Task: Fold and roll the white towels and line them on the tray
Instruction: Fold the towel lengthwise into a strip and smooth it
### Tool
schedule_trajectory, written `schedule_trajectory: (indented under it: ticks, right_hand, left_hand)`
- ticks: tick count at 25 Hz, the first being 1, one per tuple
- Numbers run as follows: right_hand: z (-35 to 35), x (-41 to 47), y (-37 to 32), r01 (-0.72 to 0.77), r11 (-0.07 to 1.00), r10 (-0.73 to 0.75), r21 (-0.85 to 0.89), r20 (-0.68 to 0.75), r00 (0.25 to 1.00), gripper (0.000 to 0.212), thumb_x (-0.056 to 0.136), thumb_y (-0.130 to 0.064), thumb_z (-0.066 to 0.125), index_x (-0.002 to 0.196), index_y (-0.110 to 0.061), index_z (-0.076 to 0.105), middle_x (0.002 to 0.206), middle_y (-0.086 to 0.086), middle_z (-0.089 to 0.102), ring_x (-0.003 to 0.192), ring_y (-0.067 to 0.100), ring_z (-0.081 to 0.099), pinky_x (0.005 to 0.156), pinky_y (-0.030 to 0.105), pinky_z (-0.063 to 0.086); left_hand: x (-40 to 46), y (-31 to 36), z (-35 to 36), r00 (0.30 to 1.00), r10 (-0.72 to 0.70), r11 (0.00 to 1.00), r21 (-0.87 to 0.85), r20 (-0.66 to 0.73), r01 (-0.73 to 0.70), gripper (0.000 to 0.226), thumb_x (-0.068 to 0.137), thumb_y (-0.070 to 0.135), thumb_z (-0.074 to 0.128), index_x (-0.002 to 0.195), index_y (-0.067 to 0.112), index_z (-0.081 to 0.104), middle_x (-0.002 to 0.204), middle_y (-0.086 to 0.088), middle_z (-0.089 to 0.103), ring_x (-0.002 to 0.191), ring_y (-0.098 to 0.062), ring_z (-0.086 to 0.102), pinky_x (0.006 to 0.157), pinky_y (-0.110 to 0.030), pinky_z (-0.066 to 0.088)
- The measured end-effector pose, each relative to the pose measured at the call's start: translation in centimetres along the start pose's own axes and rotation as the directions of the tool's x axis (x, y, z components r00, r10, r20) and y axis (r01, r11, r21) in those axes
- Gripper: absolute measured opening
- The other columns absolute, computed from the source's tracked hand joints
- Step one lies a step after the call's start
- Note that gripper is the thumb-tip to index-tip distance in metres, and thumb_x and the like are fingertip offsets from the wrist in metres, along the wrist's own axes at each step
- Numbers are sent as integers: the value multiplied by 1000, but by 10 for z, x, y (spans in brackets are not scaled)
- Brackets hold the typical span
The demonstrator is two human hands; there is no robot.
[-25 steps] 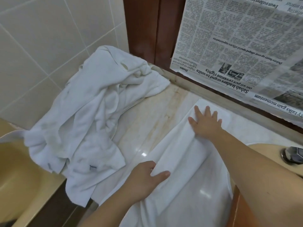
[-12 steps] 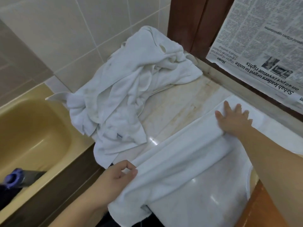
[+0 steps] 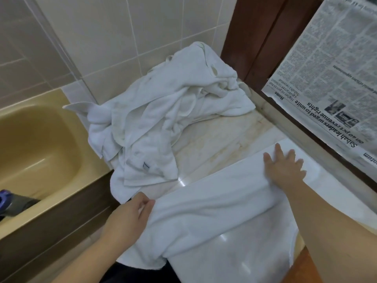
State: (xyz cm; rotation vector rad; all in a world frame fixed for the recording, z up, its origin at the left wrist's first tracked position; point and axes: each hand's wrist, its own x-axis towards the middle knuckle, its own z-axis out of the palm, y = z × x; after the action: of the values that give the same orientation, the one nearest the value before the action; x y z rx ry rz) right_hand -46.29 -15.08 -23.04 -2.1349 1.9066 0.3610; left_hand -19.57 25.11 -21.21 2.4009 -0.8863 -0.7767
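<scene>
A: Where's the folded white terry towel [image 3: 214,203]?
B: Near-right on pale marble tabletop [image 3: 220,137], long axis near-left to far-right. Left hand [image 3: 130,217] pinches near end; right hand [image 3: 284,167] flat, fingers spread, pressing far end.
A: Rest?
B: Crumpled white towel pile [image 3: 163,119] far-left. No tray in view; near edge overhangs, cut off.

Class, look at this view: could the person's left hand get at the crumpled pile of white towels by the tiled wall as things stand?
Probably yes, once it lets go. The left hand pinches the near end of the folded white towel, and the crumpled towel pile lies just beyond it on the marble counter, with nothing between them.
</scene>
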Motion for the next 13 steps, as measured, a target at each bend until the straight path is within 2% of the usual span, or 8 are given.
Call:
schedule_trajectory:
  ticks: [2,5,6,8,9,11,13]
  right_hand:
    - [-1,-1,0,2,1000,-2,-12,1,1000,72,96,-76,12,160,-45,1,172,8,1,154,48,5,119,68,17]
    - [-3,0,-2,-2,1000,2,-5,12,1000,71,98,-74,12,160,-43,0,172,10,-1,154,49,3,119,69,16]
    - [-3,0,-3,-4,1000,4,6,19,1000,71,98,-73,13,161,-43,0,172,10,-2,154,49,2,119,70,14]
    - [-2,-1,-4,-12,1000,12,26,15,1000,71,99,-72,14,162,-42,1,172,11,-3,155,49,-1,119,71,10]
    - [0,-2,-5,-19,999,18,37,13,1000,71,99,-72,13,162,-42,1,172,10,-5,155,48,-3,119,72,7]
    - [1,0,-3,-37,998,36,54,22,999,72,97,-75,12,162,-44,-2,172,7,-10,155,47,-9,117,76,2]
    - [0,5,1,-41,997,39,61,40,998,75,95,-79,10,161,-47,-5,172,3,-15,155,48,-13,114,79,-1]
  left_hand:
    - [1,-3,6,996,32,998,62,-88,-26,19,102,41,58,85,38,50,72,14,60,66,-6,60,54,-26,44]
    - [2,15,27,915,290,924,333,-282,-191,8,97,28,57,99,27,65,87,4,58,76,-24,56,58,-37,45]
    - [2,30,37,890,362,898,359,-278,-253,19,96,31,53,105,23,68,93,1,60,80,-27,57,61,-38,47]
    - [6,59,65,853,493,834,368,-168,-410,40,98,44,47,123,21,69,117,-2,65,100,-30,64,77,-43,54]
    - [9,69,80,845,529,798,384,-79,-464,50,99,52,45,133,22,65,134,-3,63,117,-31,64,92,-45,54]
    - [13,79,103,843,529,744,429,92,-513,69,99,64,41,151,20,51,160,-8,45,144,-30,47,116,-44,35]
    - [14,76,113,834,527,713,451,160,-537,77,101,68,36,160,18,37,170,-10,23,155,-31,29,120,-46,21]
